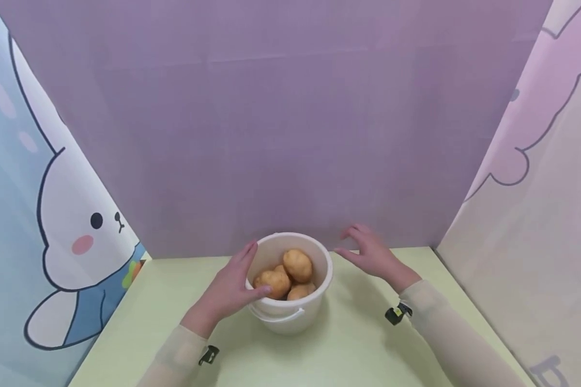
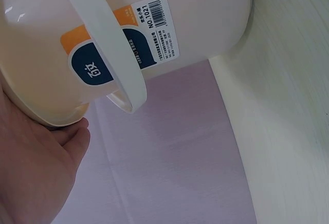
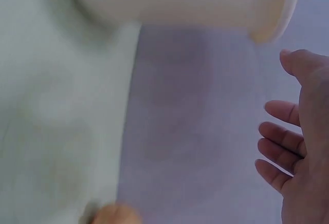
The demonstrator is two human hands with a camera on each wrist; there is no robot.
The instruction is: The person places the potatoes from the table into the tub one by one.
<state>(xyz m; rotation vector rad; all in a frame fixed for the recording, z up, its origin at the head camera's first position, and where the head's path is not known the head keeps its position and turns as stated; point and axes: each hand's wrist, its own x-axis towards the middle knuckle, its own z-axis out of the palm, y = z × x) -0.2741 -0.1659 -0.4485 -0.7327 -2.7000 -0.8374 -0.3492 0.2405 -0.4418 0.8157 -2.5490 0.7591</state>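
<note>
A white bucket (image 1: 292, 317) stands upright on the table against the back, its thin handle (image 1: 278, 318) hanging down at the front. Inside lie several potatoes (image 1: 297, 265). My left hand (image 1: 227, 285) holds the bucket's left rim, its thumb reaching over the edge above a potato. In the left wrist view that hand (image 2: 36, 167) is at the rim, and a label (image 2: 121, 44) shows on the bucket's side. To the right of the bucket, my right hand (image 1: 373, 255) is in the air, apart from it. Its fingers (image 3: 280, 139) are loosely bent, with nothing held.
The pale green table (image 1: 363, 344) meets a purple backdrop (image 1: 290, 134) just behind the bucket. Printed side panels stand left (image 1: 9, 226) and right (image 1: 552, 242). A blurred tan thing (image 3: 115, 215) shows at the bottom of the right wrist view; its kind is unclear.
</note>
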